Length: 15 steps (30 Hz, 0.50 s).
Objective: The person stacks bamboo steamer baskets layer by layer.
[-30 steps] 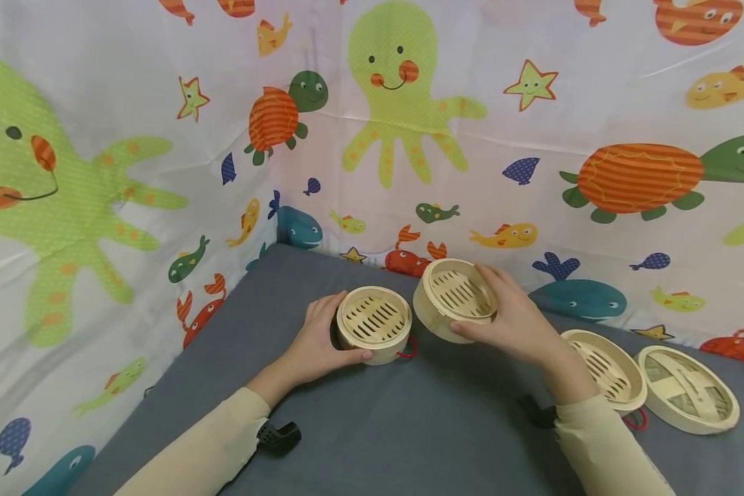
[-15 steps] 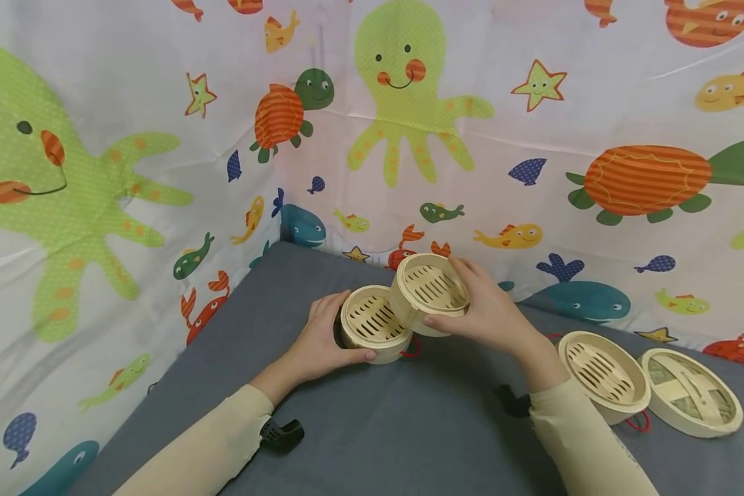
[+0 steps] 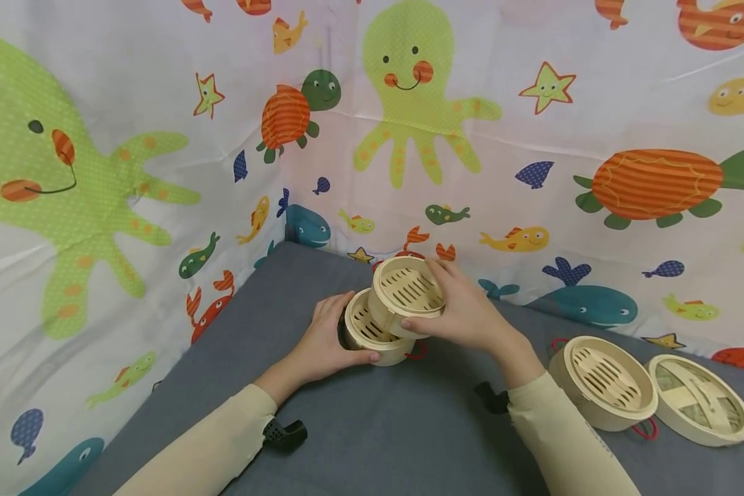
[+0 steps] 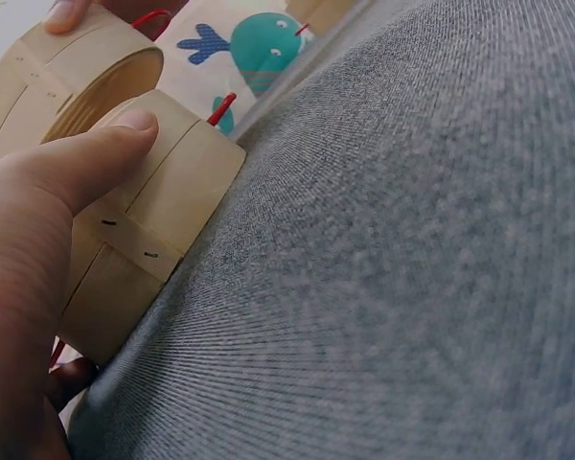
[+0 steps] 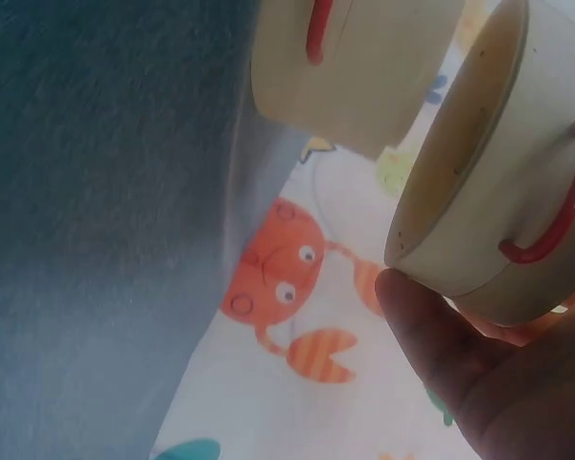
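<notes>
On the grey cloth stands a round bamboo steamer basket (image 3: 389,353) with a slatted base and red loops. My left hand (image 3: 324,344) grips its left side, thumb in front, as the left wrist view also shows on the basket's wall (image 4: 168,206). Above it, tilted, is a second bamboo steamer basket (image 3: 407,289), which my right hand (image 3: 471,310) holds by its right side. It covers part of the lower basket's top. In the right wrist view a gap shows between the raised basket (image 5: 503,182) and the lower one; contact elsewhere is hidden.
To the right on the grey cloth (image 3: 397,434) stands a third steamer basket (image 3: 603,379) with red loops. A woven bamboo lid (image 3: 700,399) leans against or lies beside it. A curtain (image 3: 471,186) printed with sea animals rises behind and on the left.
My right hand has carried its steamer basket leftward, from beside the lower basket to over it. The left hand keeps its grip, and the lower basket stays in place. The head view has shifted slightly.
</notes>
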Motion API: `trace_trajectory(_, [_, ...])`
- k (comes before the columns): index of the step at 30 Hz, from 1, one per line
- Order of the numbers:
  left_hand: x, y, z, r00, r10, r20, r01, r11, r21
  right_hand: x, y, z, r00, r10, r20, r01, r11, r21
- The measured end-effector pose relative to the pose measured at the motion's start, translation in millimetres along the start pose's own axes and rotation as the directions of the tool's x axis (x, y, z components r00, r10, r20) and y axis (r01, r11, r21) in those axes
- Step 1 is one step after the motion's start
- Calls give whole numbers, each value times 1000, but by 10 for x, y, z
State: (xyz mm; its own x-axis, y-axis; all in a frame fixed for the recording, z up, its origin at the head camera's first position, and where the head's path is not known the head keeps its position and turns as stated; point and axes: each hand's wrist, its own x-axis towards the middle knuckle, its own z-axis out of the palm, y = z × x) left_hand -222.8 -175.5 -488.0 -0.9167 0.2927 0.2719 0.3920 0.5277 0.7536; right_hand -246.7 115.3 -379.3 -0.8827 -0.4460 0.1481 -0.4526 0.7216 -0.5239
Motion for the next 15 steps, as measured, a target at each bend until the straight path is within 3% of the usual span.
trace_trajectory(15, [-11, -3, -9, 1000, -21, 20, 21, 1000, -8, 93, -166, 178, 999, -27, 34, 27, 999, -21])
